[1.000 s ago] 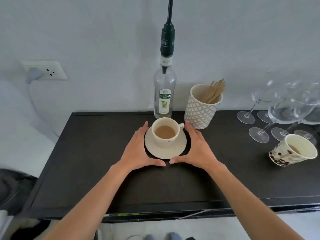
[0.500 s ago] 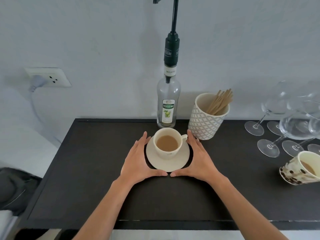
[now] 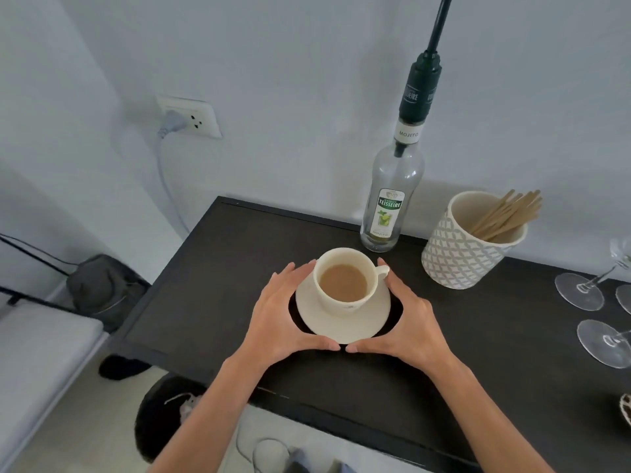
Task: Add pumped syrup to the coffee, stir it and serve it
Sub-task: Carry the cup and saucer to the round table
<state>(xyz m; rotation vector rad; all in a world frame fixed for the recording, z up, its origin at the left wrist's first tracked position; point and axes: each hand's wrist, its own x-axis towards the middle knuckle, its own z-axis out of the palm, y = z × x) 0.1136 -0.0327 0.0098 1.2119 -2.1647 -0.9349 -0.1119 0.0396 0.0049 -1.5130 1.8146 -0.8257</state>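
both flat: left hand (image 3: 278,317) & right hand (image 3: 408,320) cup saucer (image 3: 370,327) edges, fingers straight.

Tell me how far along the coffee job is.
Done: can't tell whether syrup went in or was stirred; no stirrer is in the cup, and the bottle stands untouched. In hand: left hand and right hand frame the saucer. Left: serving.

An upright cream ceramic cup (image 3: 345,281) of milky coffee stands on a cream saucer (image 3: 343,319); behind it stands a clear glass pump-topped syrup bottle (image 3: 389,199).
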